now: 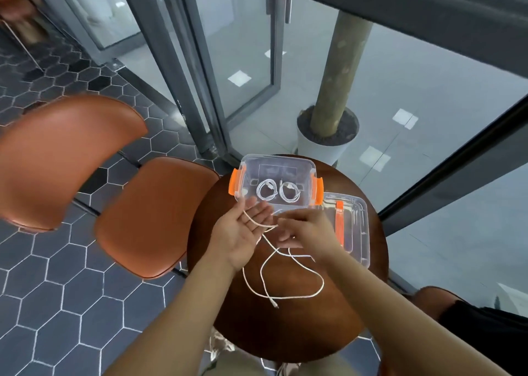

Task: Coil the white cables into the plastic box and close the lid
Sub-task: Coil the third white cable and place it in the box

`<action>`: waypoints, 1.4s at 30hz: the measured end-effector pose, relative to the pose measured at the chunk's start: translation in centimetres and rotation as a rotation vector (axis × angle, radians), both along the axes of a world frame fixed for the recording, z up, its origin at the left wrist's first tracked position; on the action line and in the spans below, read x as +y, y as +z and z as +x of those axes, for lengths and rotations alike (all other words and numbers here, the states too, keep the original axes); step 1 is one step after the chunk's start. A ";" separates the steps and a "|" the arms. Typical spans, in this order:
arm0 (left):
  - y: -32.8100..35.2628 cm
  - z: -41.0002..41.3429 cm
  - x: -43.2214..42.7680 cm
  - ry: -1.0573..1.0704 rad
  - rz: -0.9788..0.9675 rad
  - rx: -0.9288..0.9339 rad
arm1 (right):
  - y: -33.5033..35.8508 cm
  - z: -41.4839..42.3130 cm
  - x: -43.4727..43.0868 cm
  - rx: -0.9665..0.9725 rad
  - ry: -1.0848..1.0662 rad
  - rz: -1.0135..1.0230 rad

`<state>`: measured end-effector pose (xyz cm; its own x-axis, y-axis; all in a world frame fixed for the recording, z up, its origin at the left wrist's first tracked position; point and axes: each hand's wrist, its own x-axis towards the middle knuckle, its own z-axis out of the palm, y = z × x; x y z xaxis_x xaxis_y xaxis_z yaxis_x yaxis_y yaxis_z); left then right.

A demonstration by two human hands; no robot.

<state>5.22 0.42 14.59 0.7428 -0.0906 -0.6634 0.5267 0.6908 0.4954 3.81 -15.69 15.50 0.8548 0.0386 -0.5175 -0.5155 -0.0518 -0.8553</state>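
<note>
Round brown table (285, 327) beneath my hands carries all parts. Two coiled cables (278, 191) already lie in the plastic box (275, 164) just beyond my fingers. My left hand (243, 233) is spread, palm up, loose cable (285, 273) draped across; my right hand (303, 230) pinches it. Remaining: coil, stow, fit lid (357, 227), beside my right hand. Hexagon-tiled floor (57, 304), orange chairs (151, 215).

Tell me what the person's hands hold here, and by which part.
Both hands hold one loose white cable: it crosses the open left hand at the palm and fingers, and the right hand pinches it close by. Its free end lies on the round wooden table.
</note>
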 end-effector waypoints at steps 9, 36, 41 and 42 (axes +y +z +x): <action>2.8 1.4 4.4 -0.081 -0.050 -0.040 | -0.4 0.7 1.2 -0.327 0.534 -0.560; 6.2 2.6 6.2 -0.821 0.459 -0.229 | 4.9 8.6 4.0 -0.045 0.351 -0.198; 5.6 3.4 5.4 -0.785 0.572 -0.096 | 6.2 7.9 5.2 -0.203 0.440 -0.445; 5.4 3.4 5.2 -0.747 0.592 -0.074 | 6.6 7.5 5.3 -0.286 0.484 -0.545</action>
